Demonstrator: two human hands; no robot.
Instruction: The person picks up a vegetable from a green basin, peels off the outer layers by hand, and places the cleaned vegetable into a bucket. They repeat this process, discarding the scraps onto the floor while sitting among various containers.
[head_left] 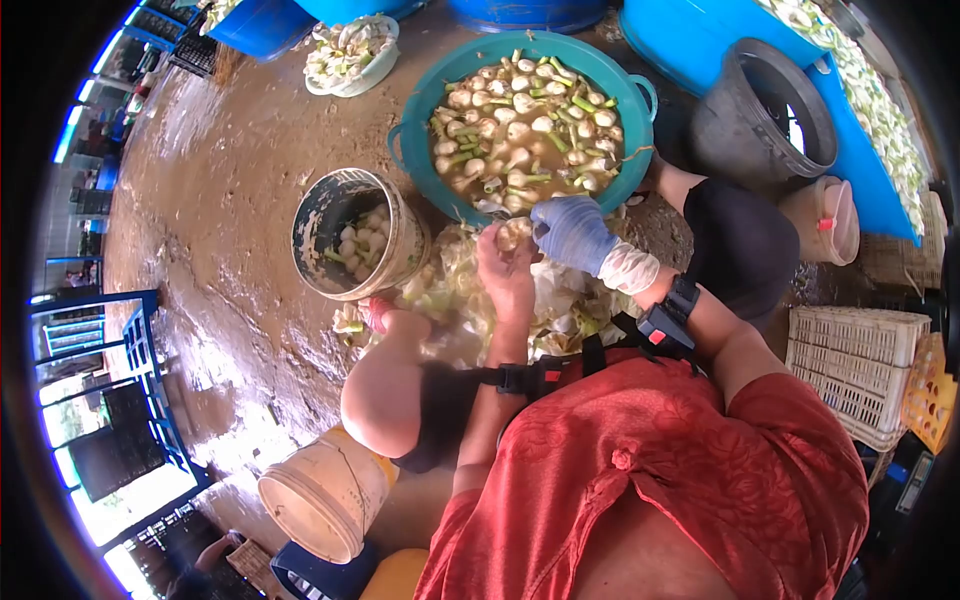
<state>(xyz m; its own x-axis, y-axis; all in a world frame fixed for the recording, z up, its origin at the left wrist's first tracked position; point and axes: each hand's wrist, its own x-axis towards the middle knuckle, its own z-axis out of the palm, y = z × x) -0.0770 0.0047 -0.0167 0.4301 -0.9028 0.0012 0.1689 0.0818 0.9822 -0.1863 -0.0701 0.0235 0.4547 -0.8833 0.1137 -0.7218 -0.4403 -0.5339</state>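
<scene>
My left hand (pixel 505 268), bare, is closed around a pale garlic bulb (pixel 514 235) just in front of the tub's near rim. My right hand (pixel 573 231) wears a blue glove with a whitish cuff. Its fingers are curled beside the bulb, and what they hold, if anything, is hidden. Beyond both hands stands a wide green tub (pixel 421 172) of brown water, full of garlic bulbs with short green stems. A pile of peeled leaves and skins (pixel 565 305) lies below my hands, between my legs.
To the left, a dirty white bucket (pixel 413 262) holds some bulbs. A bowl of peelings (pixel 375 72) stands at the far left, a black bucket (pixel 722 122) at the right. White crates (pixel 855 365) are stacked lower right; another bucket (pixel 320 500) lies lower left on wet ground.
</scene>
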